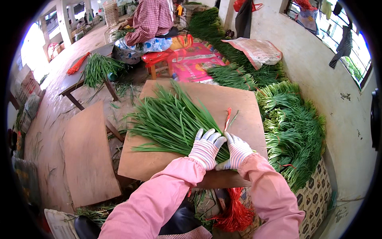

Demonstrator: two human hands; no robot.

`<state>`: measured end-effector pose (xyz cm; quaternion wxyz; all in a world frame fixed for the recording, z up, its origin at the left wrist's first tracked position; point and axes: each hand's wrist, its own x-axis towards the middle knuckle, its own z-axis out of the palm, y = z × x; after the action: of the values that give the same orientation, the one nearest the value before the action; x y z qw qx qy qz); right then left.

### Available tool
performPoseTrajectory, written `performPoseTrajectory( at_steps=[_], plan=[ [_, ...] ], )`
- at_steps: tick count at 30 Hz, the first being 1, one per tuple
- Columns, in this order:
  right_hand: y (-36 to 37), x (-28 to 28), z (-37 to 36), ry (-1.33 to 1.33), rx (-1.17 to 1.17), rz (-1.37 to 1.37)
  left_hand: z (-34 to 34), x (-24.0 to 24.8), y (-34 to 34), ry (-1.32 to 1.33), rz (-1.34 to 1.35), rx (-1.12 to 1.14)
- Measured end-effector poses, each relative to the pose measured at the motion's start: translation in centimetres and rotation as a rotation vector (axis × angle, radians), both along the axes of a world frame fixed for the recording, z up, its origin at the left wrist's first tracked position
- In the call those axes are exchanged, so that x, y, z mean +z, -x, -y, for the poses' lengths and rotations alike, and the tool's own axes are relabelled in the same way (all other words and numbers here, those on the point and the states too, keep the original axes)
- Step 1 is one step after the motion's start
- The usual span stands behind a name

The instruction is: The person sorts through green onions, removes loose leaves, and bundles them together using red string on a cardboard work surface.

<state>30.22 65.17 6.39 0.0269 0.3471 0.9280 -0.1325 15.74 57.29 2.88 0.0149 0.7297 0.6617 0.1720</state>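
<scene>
- Hanging beneath the near edge of the brown tabletop (pixel 234 95), a hank of red plastic string (pixel 234 213) shows between the two pink sleeves (pixel 159 195); the right one, dropped low, might snag it.
- Both hands wear striped gloves. The left hand (pixel 205 149) has fingers slightly spread, bent over the stem end of a bunch of garlic chives (pixel 171 119); the right hand (pixel 240 151) is closed round that same end, fingers together. From where I stand, I can't tell whether its tips pinch the red tie strip (pixel 228 116) beside them.
- The bunch lies slantwise on the tabletop, leaves fanned left and away. A slackened left hold could let stems splay; too hard a squeeze could bruise them.
- Bare wood shows beyond the strip and at the near left corner. Rightward, a wide elbow could brush the stacked green bundles (pixel 294 131).
- Leftward, a second wooden board (pixel 87 159) comes close to that corner, narrowing the room there.
- Farther off, a co-worker in a checked shirt (pixel 153 20) is well apart from the hands.
</scene>
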Motion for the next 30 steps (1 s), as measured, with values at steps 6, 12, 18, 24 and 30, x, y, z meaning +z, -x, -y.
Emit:
performPoseTrajectory(
  at_steps=[6, 12, 18, 24, 30],
  plan=[
    [0.9, 2.5, 0.4, 0.071, -0.05, 0.306, -0.5, 4.3, 0.6, 0.121, -0.071, -0.164],
    [0.8, 1.1, 2.2, -0.034, 0.006, 0.149, -1.1, 4.4, 3.0, 0.294, -0.142, -0.174],
    [3.3, 3.3, 1.5, 0.126, -0.099, 0.396, -2.6, 3.9, 3.0, 0.424, -0.086, -0.15],
    [2.8, 1.0, 2.9, -0.046, -0.157, 0.207, -1.7, 3.0, 3.5, 0.25, -0.032, -0.214],
    [4.3, 1.2, 3.8, -0.026, -0.123, 0.226, 2.7, 1.9, 6.6, 0.076, 0.005, -0.223]
  ],
)
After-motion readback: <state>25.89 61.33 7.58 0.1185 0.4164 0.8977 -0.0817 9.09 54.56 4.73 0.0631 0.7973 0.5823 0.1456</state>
